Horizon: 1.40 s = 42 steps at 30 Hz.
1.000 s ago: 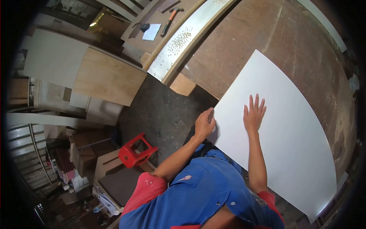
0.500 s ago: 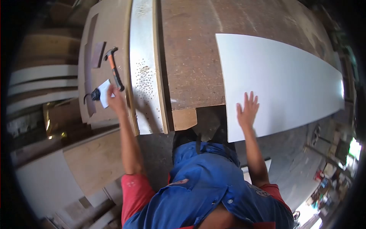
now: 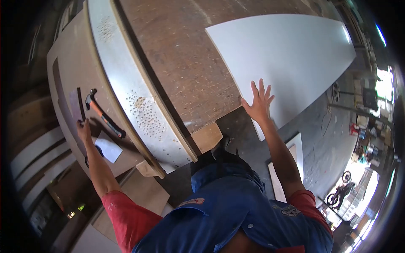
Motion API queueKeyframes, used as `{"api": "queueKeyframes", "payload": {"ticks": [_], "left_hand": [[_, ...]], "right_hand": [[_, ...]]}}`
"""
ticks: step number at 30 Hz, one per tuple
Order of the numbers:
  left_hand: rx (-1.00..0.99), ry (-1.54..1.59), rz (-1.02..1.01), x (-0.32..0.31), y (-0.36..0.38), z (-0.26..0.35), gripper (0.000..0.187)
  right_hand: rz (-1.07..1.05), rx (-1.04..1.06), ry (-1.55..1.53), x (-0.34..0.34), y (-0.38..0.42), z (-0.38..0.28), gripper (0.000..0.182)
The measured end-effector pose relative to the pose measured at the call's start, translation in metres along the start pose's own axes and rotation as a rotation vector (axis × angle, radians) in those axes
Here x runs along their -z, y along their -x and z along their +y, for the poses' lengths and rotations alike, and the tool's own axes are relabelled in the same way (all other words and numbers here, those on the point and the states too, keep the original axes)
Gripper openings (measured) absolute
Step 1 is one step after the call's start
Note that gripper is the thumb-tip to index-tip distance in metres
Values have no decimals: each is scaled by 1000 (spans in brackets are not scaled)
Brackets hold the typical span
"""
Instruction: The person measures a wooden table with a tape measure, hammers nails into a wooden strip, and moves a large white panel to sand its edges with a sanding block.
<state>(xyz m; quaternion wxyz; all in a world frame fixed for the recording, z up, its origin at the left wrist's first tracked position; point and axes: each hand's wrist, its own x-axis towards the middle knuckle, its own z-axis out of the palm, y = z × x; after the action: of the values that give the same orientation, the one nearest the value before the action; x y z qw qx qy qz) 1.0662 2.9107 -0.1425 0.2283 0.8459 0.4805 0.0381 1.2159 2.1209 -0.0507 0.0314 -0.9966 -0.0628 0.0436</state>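
Note:
My left hand [image 3: 84,129] is closed on the lower end of a short brown strip of board [image 3: 76,105], which looks tilted up on its edge. Just right of it lies a claw hammer [image 3: 103,111] with an orange and black handle. A white sheet [image 3: 109,148] rests below the hammer; beside it, a dark object is mostly hidden behind my left forearm. My right hand [image 3: 259,105] lies with spread fingers on a large white panel [image 3: 295,59], near its left edge, holding nothing.
A long white board [image 3: 126,76] with many small holes and wooden edges divides the brown worktable [image 3: 181,55]. A small wooden block [image 3: 206,137] juts from the table's near edge. Another panel [image 3: 298,154] stands low at right. Boards are stacked at far left.
My left hand has moved from the white sheet to the brown strip and closed on it. My right hand stays spread on the panel. The whole view has turned.

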Motion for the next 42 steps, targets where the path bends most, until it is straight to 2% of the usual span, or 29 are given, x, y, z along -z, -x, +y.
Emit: {"api": "queueKeyframes", "payload": {"ticks": [2, 4, 6, 8, 9, 11, 12, 13, 14, 16, 17, 18, 20, 21, 22, 23, 25, 26, 27, 29, 30, 32, 33, 35, 36, 38, 39, 40, 42], "left_hand": [[-119, 30, 49, 6, 13, 9, 83], [-108, -328, 426, -3, 20, 13, 87], [-177, -140, 356, -8, -9, -8, 93], [-228, 13, 105, -3, -25, -4, 97], [-250, 15, 95, -3, -27, 3, 97], [0, -307, 99, 17, -3, 42, 97], [-22, -301, 98, 23, 6, 55, 97], [27, -115, 1, 31, 13, 66, 96], [69, 75, -99, 37, 20, 77, 94], [378, 511, -20, 44, 43, 99, 88], [330, 681, 62, 52, 61, 105, 86], [166, 794, 127, 56, 92, 111, 84], [-101, 948, 146, 55, 162, 142, 80], [-187, 1008, 81, 50, 202, 164, 78], [-94, 1031, -37, 36, 220, 171, 69], [-226, 1083, -195, 29, 279, 209, 70], [53, 1254, -531, 8, 394, 301, 60], [-545, 1055, -530, -50, 415, 276, 54], [-383, 1137, -782, -118, 435, 269, 53], [-214, 1238, -1125, -128, 565, 350, 52], [-180, 1175, -1338, -135, 613, 382, 52], [-166, 1074, -1586, -149, 697, 408, 51], [-318, 950, -1620, -147, 731, 427, 50], [-674, 809, -1697, -159, 790, 458, 50], [-686, 797, -1699, -167, 810, 468, 50], [-827, 630, -1702, -174, 844, 499, 54], [-832, 590, -1754, -194, 851, 506, 64], [-831, 585, -1756, -197, 858, 521, 64], [-1545, 272, -1235, -202, 858, 557, 71]], "right_hand": [[-2, -43, -23, 2, 0, 1, 83], [-30, -12, -48, 5, 1, 3, 85], [-33, -63, -68, 7, 2, 8, 88], [-90, -10, -122, 9, 3, 13, 91], [-113, -28, -171, 10, 4, 15, 93], [-137, -22, -204, 13, 5, 23, 93], [-166, 7, -234, 16, 7, 26, 94], [-136, 25, -254, 23, 10, 28, 82], [-109, 3, -255, 25, 17, 35, 82], [-71, 142, -366, 23, 32, 57, 62], [-4, 128, -485, 20, 47, 63, 52], [66, 121, -603, 20, 67, 65, 43], [175, 39, -612, 48, 116, 59, 34], [147, 2, -668, 51, 140, 62, 30], [114, -27, -725, 53, 163, 66, 26], [88, -97, -837, 51, 187, 66, 23], [-5, -205, -1059, 47, 218, 68, 22], [-81, -248, -1167, 51, 227, 73, 23], [-53, -242, -1169, 52, 231, 81, 23], [-25, -232, -1481, 55, 234, 103, 38], [5, -227, -1486, 64, 233, 119, 38], [286, -301, -1672, 85, 234, 159, 54], [360, -280, -1692, 90, 233, 185, 64], [467, -321, -1802, 108, 233, 232, 65], [548, -381, -1926, 114, 237, 250, 67], [587, -404, -1935, 107, 236, 296, 69], [625, -481, -1945, 104, 236, 315, 63], [654, -560, -1952, 106, 238, 333, 57], [625, -665, -2056, 115, 241, 373, 62]]}}
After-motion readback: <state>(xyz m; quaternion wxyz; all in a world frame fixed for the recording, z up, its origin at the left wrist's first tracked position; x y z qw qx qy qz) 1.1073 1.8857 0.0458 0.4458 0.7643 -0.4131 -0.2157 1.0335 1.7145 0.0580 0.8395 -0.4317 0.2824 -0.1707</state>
